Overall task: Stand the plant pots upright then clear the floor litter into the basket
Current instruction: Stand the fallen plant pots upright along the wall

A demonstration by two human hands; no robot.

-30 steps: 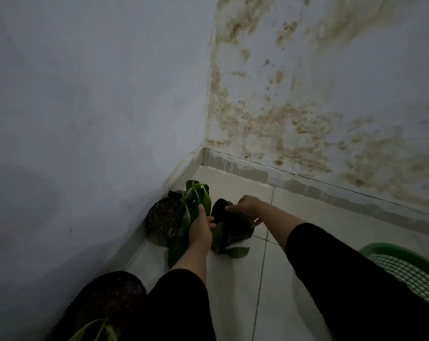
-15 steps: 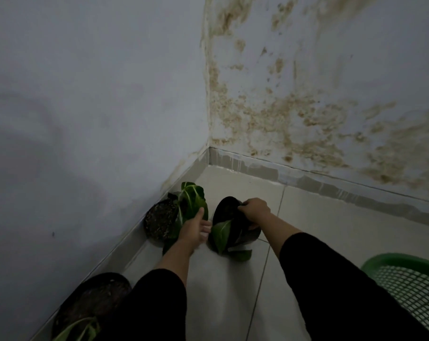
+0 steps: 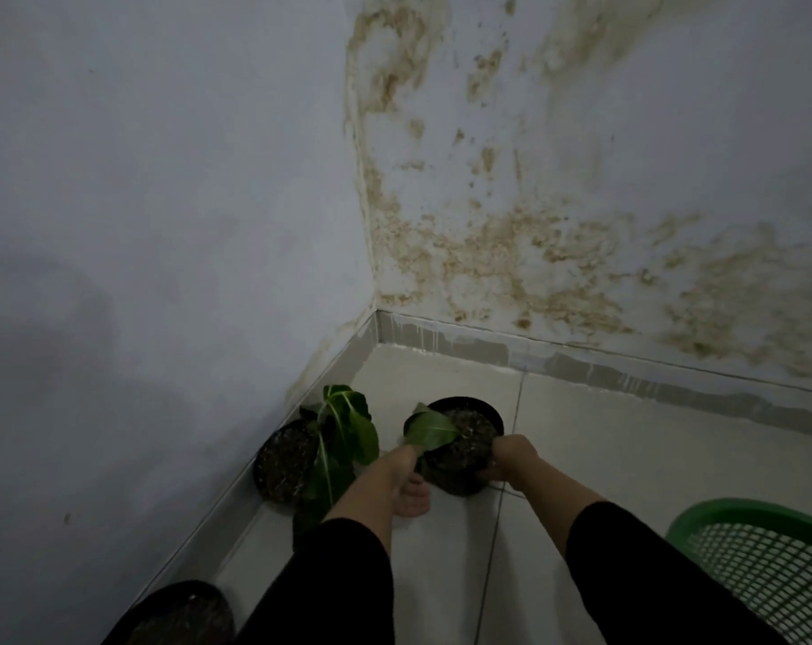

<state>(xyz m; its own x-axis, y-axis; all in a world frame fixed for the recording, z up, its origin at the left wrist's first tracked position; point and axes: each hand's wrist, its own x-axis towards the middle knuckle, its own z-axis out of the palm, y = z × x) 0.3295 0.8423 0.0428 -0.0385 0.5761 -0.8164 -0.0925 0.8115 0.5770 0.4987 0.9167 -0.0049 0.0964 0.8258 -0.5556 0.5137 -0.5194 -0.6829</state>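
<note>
A small black plant pot (image 3: 459, 412) stands upright on the floor tiles, with dark soil showing and a green leaf (image 3: 429, 430) over its left rim. My right hand (image 3: 511, 463) grips the pot's right side. My left hand (image 3: 406, 481) holds its left side, with the fingertips partly hidden behind the leaf. A second black pot (image 3: 280, 460) with larger green leaves (image 3: 348, 425) stands against the left wall. A third dark pot (image 3: 180, 612) shows at the bottom left. The green mesh basket (image 3: 762, 565) sits at the bottom right.
Two walls meet in a corner (image 3: 376, 314) just beyond the pots; the right wall (image 3: 534, 235) is stained brown. Pale floor tiles (image 3: 627, 439) stretch between the middle pot and the basket. No litter shows in this view.
The middle pot has been tipped from lying on its side to upright, so its soil now faces up. Both hands stayed on it. The view has tilted down slightly.
</note>
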